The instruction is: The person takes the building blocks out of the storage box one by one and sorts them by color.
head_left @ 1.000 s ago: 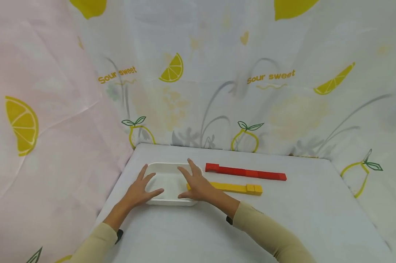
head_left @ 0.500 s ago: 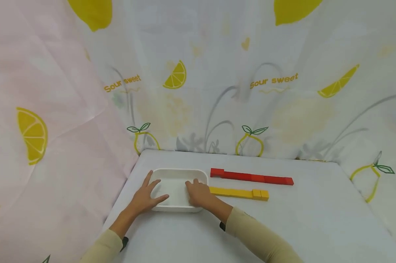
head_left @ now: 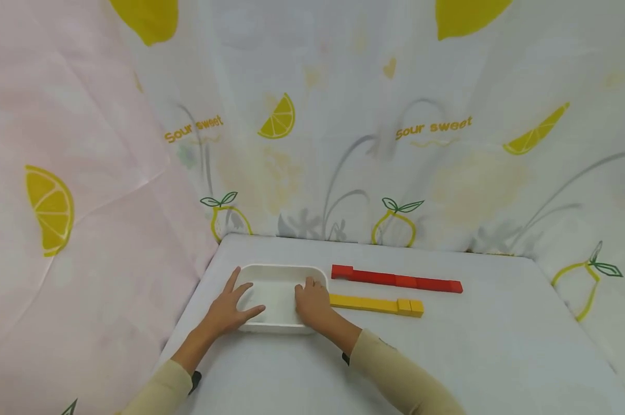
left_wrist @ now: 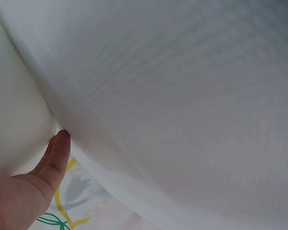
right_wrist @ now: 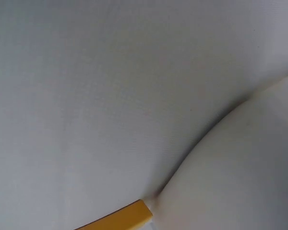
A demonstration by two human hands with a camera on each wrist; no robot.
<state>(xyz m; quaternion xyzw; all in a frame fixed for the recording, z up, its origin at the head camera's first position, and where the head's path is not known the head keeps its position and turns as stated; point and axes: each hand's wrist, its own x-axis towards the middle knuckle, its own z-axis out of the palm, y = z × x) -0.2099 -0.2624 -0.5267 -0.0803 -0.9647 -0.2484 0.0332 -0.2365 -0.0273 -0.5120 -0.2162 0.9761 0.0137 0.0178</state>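
A white rectangular tray [head_left: 271,327] lies at the left of the table. My left hand [head_left: 226,308] is at the tray's left end with fingers spread, the thumb reaching over its inside. In the left wrist view, its fingers [left_wrist: 55,158] are near the tray's outer wall [left_wrist: 14,96]. My right hand [head_left: 312,300] is over the tray's right end with fingers curled; whatever may be under them is hidden. A row of yellow blocks [head_left: 369,304] runs right from beside this hand. In the right wrist view, a yellow block [right_wrist: 125,218] shows close to the tray.
Behind the yellow row lies a row of red blocks [head_left: 395,280], slightly slanted. A white cloth covers the table [head_left: 473,346]. Lemon-printed curtains [head_left: 343,132] stand close behind it and along the left side.
My right hand's spread fingers have curled over the tray's right end. A yellow patch seen beside them earlier is now hidden. The left hand stays at the tray; the head view has shifted slightly.
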